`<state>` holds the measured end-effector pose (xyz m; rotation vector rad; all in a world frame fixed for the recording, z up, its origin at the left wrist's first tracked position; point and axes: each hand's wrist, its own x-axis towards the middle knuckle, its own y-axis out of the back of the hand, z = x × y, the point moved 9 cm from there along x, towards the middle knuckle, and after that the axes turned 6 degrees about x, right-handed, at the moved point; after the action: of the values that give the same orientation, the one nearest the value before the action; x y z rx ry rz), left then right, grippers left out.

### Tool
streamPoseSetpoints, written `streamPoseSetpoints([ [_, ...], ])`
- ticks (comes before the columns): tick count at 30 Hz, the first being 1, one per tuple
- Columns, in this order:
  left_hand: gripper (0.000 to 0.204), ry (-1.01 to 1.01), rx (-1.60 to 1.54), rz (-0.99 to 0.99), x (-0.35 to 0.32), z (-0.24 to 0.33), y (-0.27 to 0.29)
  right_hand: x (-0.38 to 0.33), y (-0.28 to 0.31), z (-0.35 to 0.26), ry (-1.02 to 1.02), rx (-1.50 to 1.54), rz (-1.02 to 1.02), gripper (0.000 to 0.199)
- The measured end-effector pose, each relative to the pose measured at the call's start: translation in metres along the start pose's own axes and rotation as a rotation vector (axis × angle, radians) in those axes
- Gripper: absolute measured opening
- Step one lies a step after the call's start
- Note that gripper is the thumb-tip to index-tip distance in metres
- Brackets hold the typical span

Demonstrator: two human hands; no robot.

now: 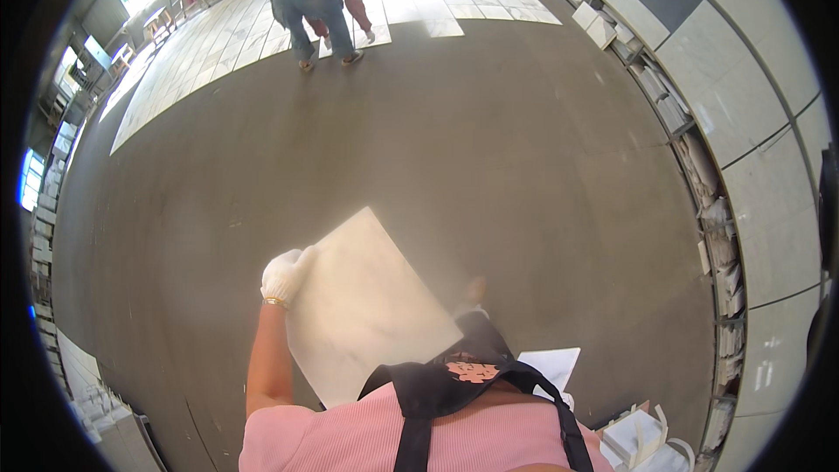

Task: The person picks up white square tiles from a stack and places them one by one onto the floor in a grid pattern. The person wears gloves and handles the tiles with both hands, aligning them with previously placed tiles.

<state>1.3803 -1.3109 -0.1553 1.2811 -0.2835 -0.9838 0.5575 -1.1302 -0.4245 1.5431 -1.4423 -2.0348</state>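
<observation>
Left of the hands: gloved, gripping pale slab | person bent over tiles

The near slab is creamy white, faintly clouded; the glove at its left, white. Pink ribbed shirt, black apron with a coral motif. Brown floor; far tiles white with grey veins; co-worker's trousers blue-grey.

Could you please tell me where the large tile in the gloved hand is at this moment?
In the head view, the pale tile is low and left of centre, before the black apron, with the gloved left hand at its left edge.
</observation>
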Motion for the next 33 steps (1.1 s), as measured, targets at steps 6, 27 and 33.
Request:
streamPoseSetpoints([
  [6,0.060,0.074,-0.026,0.024,0.100,0.066,-0.008,0.132,0.019,-0.071,-0.105,0.007,-0.086,0.037],
  [27,0.064,0.028,-0.161,0.037,0.504,0.320,0.048,0.402,0.373,-0.491,0.012,0.719,0.168,0.022],
  [33,0.065,0.016,-0.036,-0.115,0.626,0.396,0.041,0.424,0.368,-0.532,-0.123,1.066,0.117,0.018],
])
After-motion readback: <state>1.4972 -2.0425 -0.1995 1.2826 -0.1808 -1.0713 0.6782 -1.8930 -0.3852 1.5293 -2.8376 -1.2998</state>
